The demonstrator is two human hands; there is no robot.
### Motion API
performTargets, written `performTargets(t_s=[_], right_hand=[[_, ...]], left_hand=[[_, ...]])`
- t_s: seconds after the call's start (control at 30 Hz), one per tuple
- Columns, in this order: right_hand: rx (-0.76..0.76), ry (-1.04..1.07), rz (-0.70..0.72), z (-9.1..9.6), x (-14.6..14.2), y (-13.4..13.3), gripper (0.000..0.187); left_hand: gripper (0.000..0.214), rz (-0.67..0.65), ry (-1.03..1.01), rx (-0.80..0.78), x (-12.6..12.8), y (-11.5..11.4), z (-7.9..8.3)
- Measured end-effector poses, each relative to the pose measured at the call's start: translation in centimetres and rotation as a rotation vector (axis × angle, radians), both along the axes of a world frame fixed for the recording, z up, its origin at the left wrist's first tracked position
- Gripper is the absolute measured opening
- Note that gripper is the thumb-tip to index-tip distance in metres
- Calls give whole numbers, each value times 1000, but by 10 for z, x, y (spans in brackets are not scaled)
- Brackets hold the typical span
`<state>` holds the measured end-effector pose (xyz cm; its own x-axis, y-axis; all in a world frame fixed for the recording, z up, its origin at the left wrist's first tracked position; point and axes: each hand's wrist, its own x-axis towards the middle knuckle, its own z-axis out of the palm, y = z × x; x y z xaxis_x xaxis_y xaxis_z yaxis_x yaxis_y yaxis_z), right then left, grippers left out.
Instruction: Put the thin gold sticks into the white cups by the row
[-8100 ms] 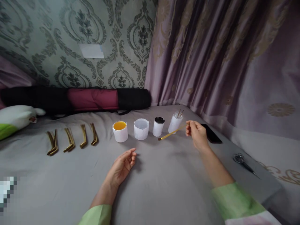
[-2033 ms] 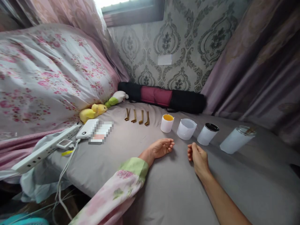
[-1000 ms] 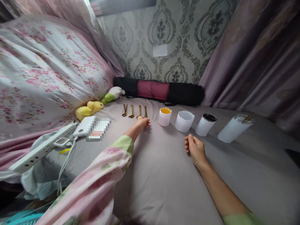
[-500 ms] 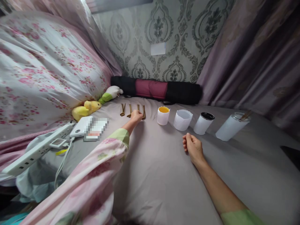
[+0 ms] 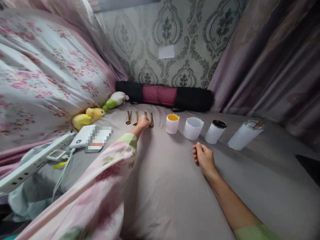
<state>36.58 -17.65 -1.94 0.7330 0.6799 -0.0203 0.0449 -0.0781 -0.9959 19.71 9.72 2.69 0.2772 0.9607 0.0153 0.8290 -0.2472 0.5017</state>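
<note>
Several thin golden-brown bent strips lie in a row on the bed, among them a left one point(image 5: 128, 118) and a right one point(image 5: 151, 120). My left hand point(image 5: 143, 122) is over the row's middle, fingers pinched down at the strips; its fingertips are partly hidden, so what they hold does not show. My right hand point(image 5: 204, 158) rests loosely curled on the sheet with nothing visible in it. Beyond it stand white-wrapped containers: a small one with a yellow inside point(image 5: 172, 125), a wide one point(image 5: 193, 129), a dark-mouthed one point(image 5: 214, 132) and a tall jar point(image 5: 243, 136) with brown sticks inside.
A grey sheet point(image 5: 160, 186) covers the bed. A black and maroon roll point(image 5: 160, 95) lies along the wall. To the left are plush toys point(image 5: 87, 118), a white power bank point(image 5: 83, 136), a power strip point(image 5: 37, 163) and a cable point(image 5: 62, 176). A dark object point(image 5: 308, 170) sits at the right edge.
The whole view has shifted slightly, so things appear a little further left. Both hands keep nearly the same places among the objects, my left hand still at the strips.
</note>
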Motion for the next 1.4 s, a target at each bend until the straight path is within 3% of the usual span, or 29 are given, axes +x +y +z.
performTargets(t_s=[0.47,1.07,1.4], right_hand=[[-28,-15,13,2,-2,-1,42],[-34,2,3,1,-1,0,42],[-39,-14,4,0,-1,2,43]], left_hand=[[24,-1,105,-10,10,-4,-1],[39,21,171,-27,15,9,-13],[41,37,161,-43,15,9,-12]])
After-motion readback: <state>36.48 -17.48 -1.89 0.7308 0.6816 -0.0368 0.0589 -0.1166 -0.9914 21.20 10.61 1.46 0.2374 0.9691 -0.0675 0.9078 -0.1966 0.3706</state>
